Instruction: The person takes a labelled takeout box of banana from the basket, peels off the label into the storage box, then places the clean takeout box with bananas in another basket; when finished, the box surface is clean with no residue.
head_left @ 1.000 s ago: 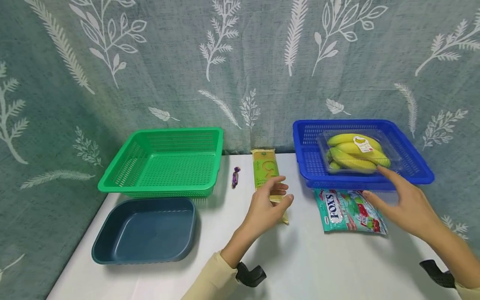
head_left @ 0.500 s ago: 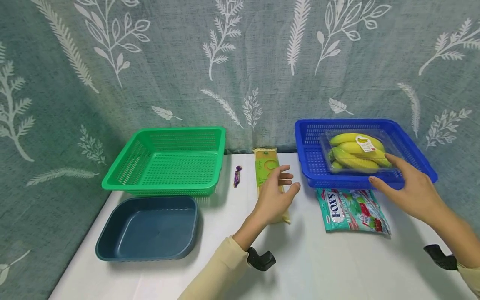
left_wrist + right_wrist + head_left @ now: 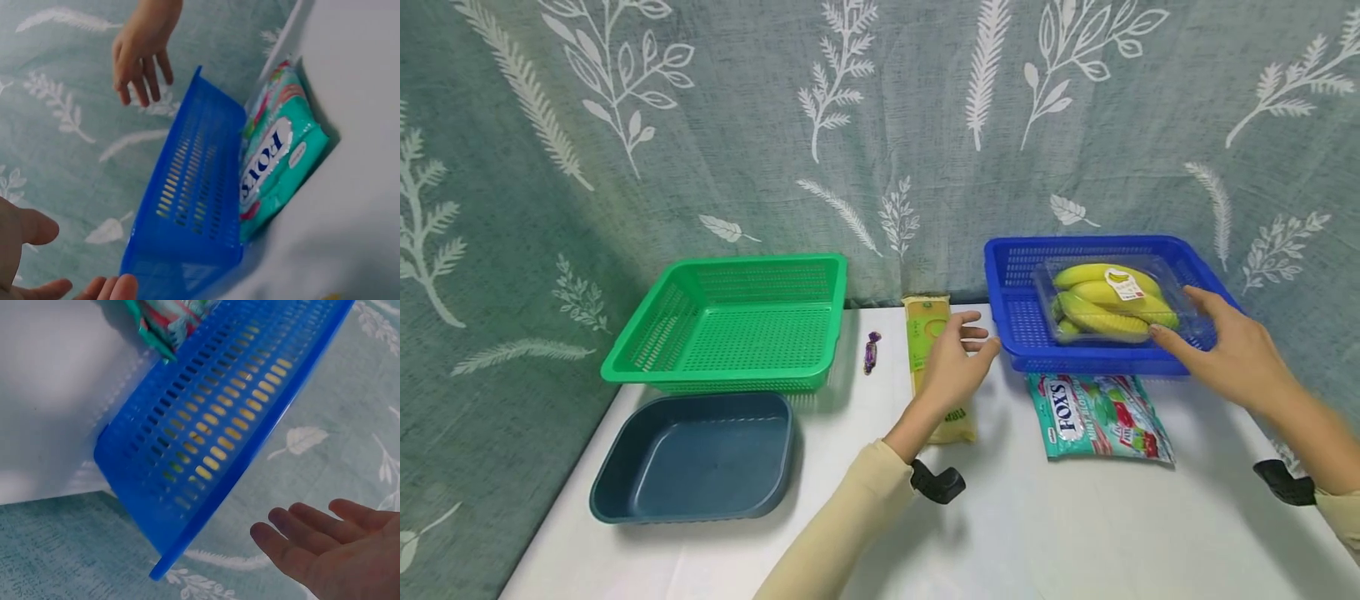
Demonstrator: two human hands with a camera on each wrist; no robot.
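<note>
A blue basket (image 3: 1019, 325) stands at the back right, holding a clear plastic pack of bananas (image 3: 1101, 298) with a white label. My right hand (image 3: 1240, 354) hovers at the basket's right side, fingers spread and relaxed, gripping nothing. My left hand (image 3: 957, 358) is held above a yellow-green packet (image 3: 928, 325), partly covering it, with its fingers pointing toward the basket's left side. In the left wrist view, the thumb and fingertips are apart from the basket wall (image 3: 181, 181). The right wrist view has the right hand (image 3: 331, 544) loosely extended beside the basket's rim.
A teal FOX'S candy bag (image 3: 1101, 417) lies in front of the blue basket. On the left are a green basket (image 3: 745, 337) and a dark blue tray (image 3: 700, 467). A purple wrapped candy (image 3: 871, 353) lies between the baskets. A patterned curtain (image 3: 895, 125) hangs behind.
My left hand has moved right and slightly up, closer to the blue basket. My right hand has moved up and a little right along the basket's right side.
</note>
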